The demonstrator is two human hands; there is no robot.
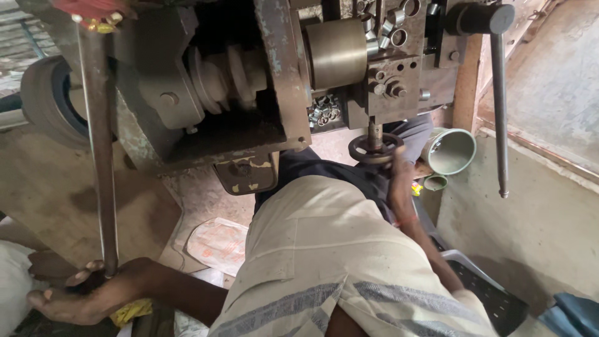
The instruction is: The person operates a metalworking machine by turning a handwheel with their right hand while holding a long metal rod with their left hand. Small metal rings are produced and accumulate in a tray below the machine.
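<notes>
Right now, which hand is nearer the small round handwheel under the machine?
Right. The right hand is on the handwheel, gripping its rim. The left hand is far off at lower left, holding the end of the long metal lever.

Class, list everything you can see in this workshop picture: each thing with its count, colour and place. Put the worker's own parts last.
Machine: one, grey-brown, top centre.
Long lever rod: one, grey, left.
Handwheel: one, dark, under the machine.
Metal rings: many, silver, on the machine's top.
Hanging rod: one, grey, right.
Cup: one, pale green, right of the handwheel.
Tyre: one, black, far left.
Shirt: one, beige, striped, centre.
Left hand: gripping the lever rod's lower end.
Right hand: on the handwheel.
</notes>
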